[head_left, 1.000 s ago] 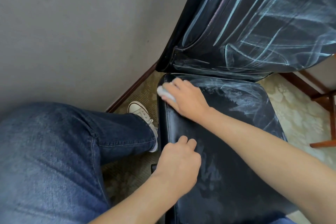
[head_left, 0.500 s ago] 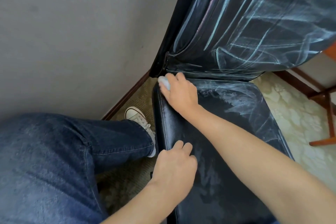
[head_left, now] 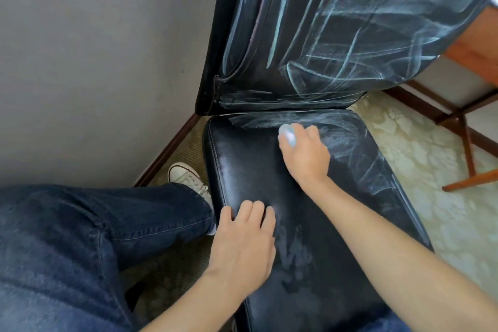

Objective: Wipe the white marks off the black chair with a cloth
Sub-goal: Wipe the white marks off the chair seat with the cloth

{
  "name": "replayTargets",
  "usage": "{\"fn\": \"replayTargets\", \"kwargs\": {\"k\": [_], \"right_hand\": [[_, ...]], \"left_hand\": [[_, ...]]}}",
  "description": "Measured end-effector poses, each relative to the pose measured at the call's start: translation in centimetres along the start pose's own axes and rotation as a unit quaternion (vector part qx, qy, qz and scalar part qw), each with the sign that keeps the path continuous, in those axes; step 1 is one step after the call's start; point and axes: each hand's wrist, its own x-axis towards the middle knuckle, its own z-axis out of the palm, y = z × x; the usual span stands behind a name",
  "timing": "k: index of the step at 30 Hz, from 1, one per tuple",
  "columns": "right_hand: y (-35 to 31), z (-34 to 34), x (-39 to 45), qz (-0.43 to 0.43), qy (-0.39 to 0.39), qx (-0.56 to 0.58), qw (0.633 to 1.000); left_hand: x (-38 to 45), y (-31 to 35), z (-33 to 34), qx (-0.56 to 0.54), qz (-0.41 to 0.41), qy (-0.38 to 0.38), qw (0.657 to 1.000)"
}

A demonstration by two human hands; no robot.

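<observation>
Cloth point(head_left: 287, 135), wadded in the right hand point(head_left: 305, 155) fingers, presses the seat point(head_left: 250, 167) near the backrest point(head_left: 336, 35). Left hand point(head_left: 244, 244) lies flat at the seat's front-left. Seat's left looks clean; its right and the backrest remain streaked.
</observation>
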Motion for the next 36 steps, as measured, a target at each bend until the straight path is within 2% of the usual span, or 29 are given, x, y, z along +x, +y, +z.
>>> {"fn": "replayTargets", "kwargs": {"k": [3,5,6,8,10,11,12,13,15,17,19,21,24,26,27,29,31,32,34,36], "right_hand": [[-1.0,0.0,-4.9,-0.22,-0.026,0.063,0.973],[1.1,-0.3,-5.4,-0.271,-0.026,0.052,0.961],[3.1,-0.5,-5.1,-0.242,-0.005,0.027,0.97],[8.4,-1.1,-3.9,-0.085,0.044,-0.026,0.995],[13.3,-1.9,-3.5,0.109,0.057,-0.031,0.992],[14.5,-2.0,-4.0,0.169,0.06,-0.023,0.983],[14.9,-2.0,-4.8,0.182,0.066,-0.03,0.981],[14.7,-1.7,-5.8,0.154,0.072,-0.04,0.985],[13.3,-1.4,-8.3,0.026,0.073,-0.012,0.997],[13.0,-1.7,-10.4,-0.105,0.045,0.036,0.993],[14.7,-2.3,-11.2,-0.171,0.04,0.027,0.984],[18.0,-2.6,-11.3,-0.137,0.074,-0.01,0.988],[23.0,-2.9,-11.7,0.048,0.121,-0.048,0.99],[23.5,-2.8,-13.4,0.098,0.145,-0.06,0.983],[22.9,-2.7,-14.7,0.089,0.158,-0.067,0.981],[21.3,-2.7,-17.6,0.013,0.171,-0.053,0.984],[21.2,-2.8,-19.5,-0.057,0.164,-0.032,0.984],[22.1,-3.0,-19.6,-0.066,0.165,-0.03,0.984],[25.1,-3.5,-18.9,0.009,0.169,-0.045,0.985],[28.8,-3.9,-18.0,0.185,0.17,-0.035,0.967]], "left_hand": [[0.3,0.4,-0.1,-0.007,0.005,-0.009,1.0],[0.2,0.5,0.1,-0.014,0.006,-0.008,1.0],[0.2,0.5,0.2,-0.016,0.007,-0.006,1.0],[0.2,0.6,0.3,-0.012,0.012,0.0,1.0],[0.3,0.7,0.5,-0.004,0.018,-0.001,1.0],[0.6,0.9,0.7,-0.001,0.023,-0.001,1.0],[1.0,1.4,1.0,-0.001,0.027,0.001,1.0],[1.6,1.9,1.2,-0.003,0.029,0.004,1.0],[3.3,3.3,1.9,-0.002,0.039,0.009,0.999],[5.1,5.0,2.8,0.012,0.061,-0.004,0.998],[6.6,6.5,3.3,0.029,0.071,-0.016,0.997],[7.6,7.5,3.3,0.037,0.071,-0.025,0.996],[8.7,9.3,3.4,0.043,0.09,-0.034,0.994],[9.4,11.2,3.6,0.037,0.108,-0.043,0.992],[9.9,12.4,3.7,0.034,0.12,-0.05,0.991],[11.2,14.5,4.1,0.022,0.139,-0.058,0.988],[12.3,15.4,4.6,-0.005,0.133,-0.058,0.989],[12.6,15.6,4.9,-0.005,0.124,-0.061,0.99],[12.6,16.0,5.4,0.031,0.111,-0.074,0.991],[12.4,16.6,5.5,0.059,0.11,-0.09,0.988]]}}
